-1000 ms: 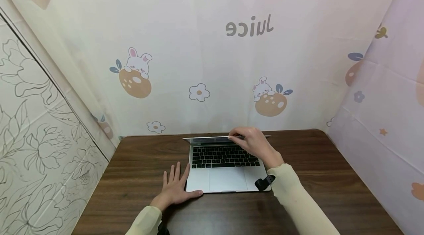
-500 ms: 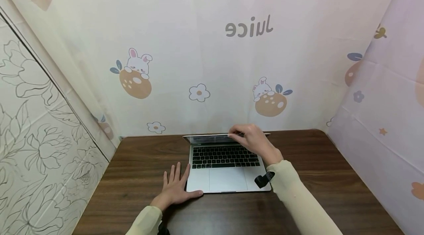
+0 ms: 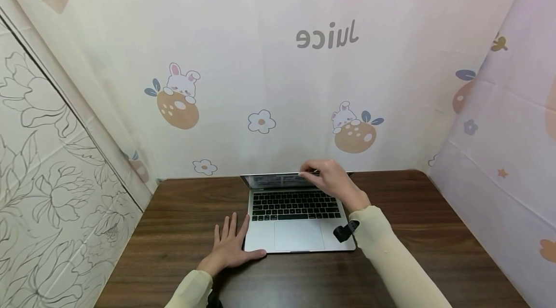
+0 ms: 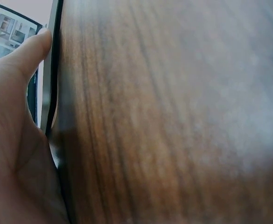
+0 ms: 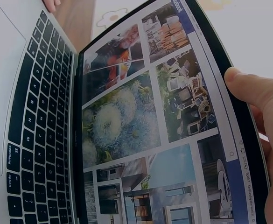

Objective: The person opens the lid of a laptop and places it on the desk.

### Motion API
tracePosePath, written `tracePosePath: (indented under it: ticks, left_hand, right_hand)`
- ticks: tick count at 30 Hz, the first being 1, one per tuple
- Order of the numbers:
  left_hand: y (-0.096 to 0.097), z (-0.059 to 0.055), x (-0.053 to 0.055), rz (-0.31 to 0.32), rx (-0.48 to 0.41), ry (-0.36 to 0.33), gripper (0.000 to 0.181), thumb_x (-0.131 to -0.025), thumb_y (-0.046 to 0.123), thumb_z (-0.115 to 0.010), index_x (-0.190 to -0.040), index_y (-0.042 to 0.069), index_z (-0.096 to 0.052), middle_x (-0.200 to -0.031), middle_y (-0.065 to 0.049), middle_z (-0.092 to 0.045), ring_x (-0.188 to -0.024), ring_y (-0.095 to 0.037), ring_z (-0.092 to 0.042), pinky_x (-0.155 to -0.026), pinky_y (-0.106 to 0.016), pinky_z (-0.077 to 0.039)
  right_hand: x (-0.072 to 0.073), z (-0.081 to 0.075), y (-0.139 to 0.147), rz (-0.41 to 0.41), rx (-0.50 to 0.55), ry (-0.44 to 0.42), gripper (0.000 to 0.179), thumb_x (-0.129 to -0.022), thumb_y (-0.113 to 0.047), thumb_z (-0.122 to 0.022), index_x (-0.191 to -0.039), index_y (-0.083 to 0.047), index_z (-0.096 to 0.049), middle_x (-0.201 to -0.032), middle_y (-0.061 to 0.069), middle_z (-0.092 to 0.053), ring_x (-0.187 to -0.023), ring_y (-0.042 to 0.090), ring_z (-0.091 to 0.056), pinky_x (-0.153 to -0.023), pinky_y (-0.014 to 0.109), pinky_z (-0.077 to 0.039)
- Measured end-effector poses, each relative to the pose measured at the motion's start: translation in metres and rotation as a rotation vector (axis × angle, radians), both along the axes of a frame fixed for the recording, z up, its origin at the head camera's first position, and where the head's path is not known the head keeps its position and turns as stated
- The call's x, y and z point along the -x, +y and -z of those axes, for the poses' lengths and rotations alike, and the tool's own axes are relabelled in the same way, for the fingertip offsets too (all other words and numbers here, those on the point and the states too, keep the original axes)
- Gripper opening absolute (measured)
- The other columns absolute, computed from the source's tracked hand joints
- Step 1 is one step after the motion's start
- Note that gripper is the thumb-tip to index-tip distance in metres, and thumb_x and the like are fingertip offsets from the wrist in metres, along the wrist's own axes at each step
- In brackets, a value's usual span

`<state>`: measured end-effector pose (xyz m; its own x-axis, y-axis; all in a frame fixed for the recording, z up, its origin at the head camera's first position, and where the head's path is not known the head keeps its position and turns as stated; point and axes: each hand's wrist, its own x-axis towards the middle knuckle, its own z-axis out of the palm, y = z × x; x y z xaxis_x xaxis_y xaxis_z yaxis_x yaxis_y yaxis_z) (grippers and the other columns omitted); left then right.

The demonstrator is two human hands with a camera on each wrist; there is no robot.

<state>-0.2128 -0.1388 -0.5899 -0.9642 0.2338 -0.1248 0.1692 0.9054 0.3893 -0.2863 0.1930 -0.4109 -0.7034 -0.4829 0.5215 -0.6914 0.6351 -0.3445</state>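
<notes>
Head view: right grip (image 3: 331, 180) pinches laptop lid (image 3: 273, 181); left grip (image 3: 228, 248) spread wide, thumb touching base (image 3: 298, 235).

Right hand (image 3: 333, 182) pinches laptop lid (image 3: 275, 181); left hand (image 3: 229, 248) touches base (image 3: 298, 234).

Curtained nook, room type unclear: cartoon-rabbit curtain (image 3: 278, 71) behind wooden table (image 3: 430, 240), flower-outline curtain (image 3: 52, 192) at left.

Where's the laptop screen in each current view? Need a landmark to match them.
Head: screen just below centre, a narrow strip partly hidden by the right hand.
Left wrist: screen in the top-left corner, above the thumb.
Right wrist: screen fills the middle, tilted.
Shared landmark: the brown wood-grain table.
</notes>
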Motion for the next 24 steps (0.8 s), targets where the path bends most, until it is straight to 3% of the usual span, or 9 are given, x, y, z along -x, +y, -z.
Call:
tracePosePath:
  ticks: [24]
  left_hand:
    - [0.0008,0.0008,0.0007,-0.012,0.003,0.013,0.128,-0.066,0.101,-0.049,-0.167,0.031,-0.013,-0.174,-0.016,-0.001,-0.16,-0.041,0.002,-0.122,-0.067,0.007]
  right_hand:
    - [0.01,-0.005,-0.0006,0.037,-0.019,-0.046,0.008,-0.099,-0.022,-0.071,-0.102,-0.017,-0.076,-0.095,-0.002,-0.077,-0.078,0.008,-0.068,-0.071,0.032,-0.059]
